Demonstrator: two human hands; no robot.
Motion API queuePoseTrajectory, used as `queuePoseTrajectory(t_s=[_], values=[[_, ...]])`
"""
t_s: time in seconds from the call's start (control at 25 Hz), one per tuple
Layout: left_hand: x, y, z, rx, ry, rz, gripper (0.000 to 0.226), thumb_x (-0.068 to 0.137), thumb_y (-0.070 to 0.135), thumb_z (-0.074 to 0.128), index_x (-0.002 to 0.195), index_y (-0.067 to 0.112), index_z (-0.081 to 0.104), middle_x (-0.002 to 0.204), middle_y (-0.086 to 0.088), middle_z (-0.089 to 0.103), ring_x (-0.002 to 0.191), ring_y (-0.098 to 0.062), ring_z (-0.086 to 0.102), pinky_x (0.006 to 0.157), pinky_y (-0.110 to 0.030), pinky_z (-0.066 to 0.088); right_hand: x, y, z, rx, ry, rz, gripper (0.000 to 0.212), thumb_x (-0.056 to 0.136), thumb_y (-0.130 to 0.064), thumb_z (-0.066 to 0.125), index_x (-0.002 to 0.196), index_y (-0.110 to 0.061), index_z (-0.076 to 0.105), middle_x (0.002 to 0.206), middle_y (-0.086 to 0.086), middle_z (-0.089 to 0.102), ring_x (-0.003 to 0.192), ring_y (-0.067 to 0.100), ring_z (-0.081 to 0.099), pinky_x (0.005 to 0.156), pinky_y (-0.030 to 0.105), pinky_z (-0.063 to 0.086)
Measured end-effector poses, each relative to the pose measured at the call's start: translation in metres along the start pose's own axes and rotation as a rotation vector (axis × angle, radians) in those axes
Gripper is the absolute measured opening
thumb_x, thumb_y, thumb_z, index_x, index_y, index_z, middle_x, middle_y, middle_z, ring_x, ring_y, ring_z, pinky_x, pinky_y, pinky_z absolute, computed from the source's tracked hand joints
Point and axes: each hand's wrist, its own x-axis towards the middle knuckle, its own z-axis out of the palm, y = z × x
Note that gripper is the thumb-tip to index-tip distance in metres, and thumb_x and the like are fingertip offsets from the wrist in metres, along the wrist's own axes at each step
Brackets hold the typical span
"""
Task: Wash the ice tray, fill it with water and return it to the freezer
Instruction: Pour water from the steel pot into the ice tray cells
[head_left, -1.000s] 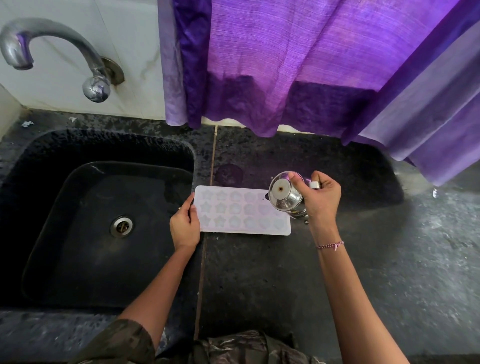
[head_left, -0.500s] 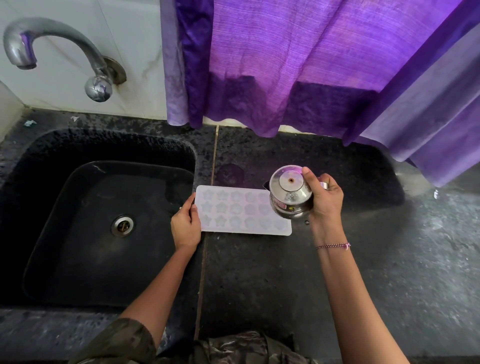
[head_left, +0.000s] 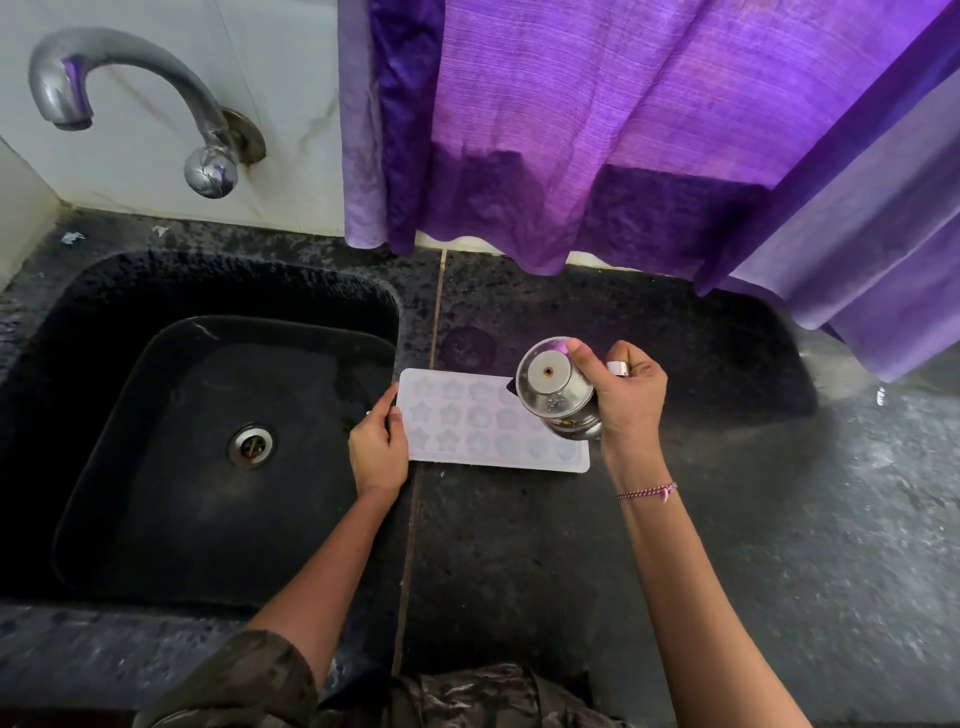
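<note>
Holds a small round polished steel pot (head_left: 556, 395) in the right hand (head_left: 628, 405), fingers curled round its body, one fingertip hooked over the top of its flat round face. Tilted, with that face and the small dark dot at its centre turned up toward the camera. Hangs above the right end of the white translucent rectangular ice tray (head_left: 467, 421), covering the cells there. Wears a silver ring (head_left: 618, 368) on that hand and a thin pink beaded bracelet (head_left: 647, 491) at the wrist.

Grips the tray's left short edge with the left hand (head_left: 378, 447), thumb laid on top of the rim, the other fingers curled at the edge. Tray flat on the dark speckled stone counter (head_left: 727, 571), long side running left to right, just right of the black stone sink (head_left: 78, 415), rows of star-shaped and flower-shaped cells facing up. Cannot tell whether any cell holds water, nor whether anything pours from the pot.

In the sink's bottom, a round metal drain (head_left: 251, 445). Above it, a curved grey metal tap (head_left: 150, 60) on the white tiled wall (head_left: 291, 104). Behind the counter, a purple curtain (head_left: 623, 130) hanging down to the back edge. At the lower edge of the view, a camouflage-patterned sleeve (head_left: 239, 686)
</note>
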Motion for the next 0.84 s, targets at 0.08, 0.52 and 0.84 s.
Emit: queuePoseTrajectory(t_s=[0.08, 0.52, 0.84], values=[[0.0001, 0.0002, -0.0002, -0.005, -0.001, 0.0, 0.037, 0.095, 0.01, 0.044, 0.128, 0.017, 0.058, 0.067, -0.004, 0.058, 0.054, -0.012, 0.047, 0.058, -0.027, 0.039, -0.0028, -0.0004, 0.0028, -0.054, -0.02, -0.047, 0.057, 0.071, -0.014, 0.081, 0.052, -0.02, 0.028, 0.048, -0.008, 0.028, 0.055, 0.011, 0.026, 0.052, 0.026, 0.029], [0.0002, -0.0013, -0.0005, 0.002, -0.007, 0.0, 0.037, 0.094, 0.008, 0.045, 0.128, 0.015, 0.059, 0.073, -0.018, 0.065, 0.059, -0.017, 0.049, 0.063, -0.034, 0.045, -0.0064, -0.0022, 0.0094, -0.212, -0.03, -0.159, 0.058, 0.071, -0.021, 0.082, 0.05, -0.02, 0.028, 0.051, 0.003, 0.029, 0.057, 0.019, 0.025, 0.054, 0.032, 0.026], [0.0004, -0.0025, -0.0001, -0.002, -0.007, 0.01, 0.037, 0.095, 0.009, 0.045, 0.128, 0.016, 0.059, 0.074, -0.019, 0.065, 0.06, -0.016, 0.048, 0.061, -0.031, 0.043, -0.0047, -0.0047, 0.0062, -0.13, -0.007, -0.1, 0.059, 0.071, -0.018, 0.082, 0.049, -0.024, 0.027, 0.05, -0.003, 0.028, 0.056, 0.015, 0.025, 0.055, 0.03, 0.028]])
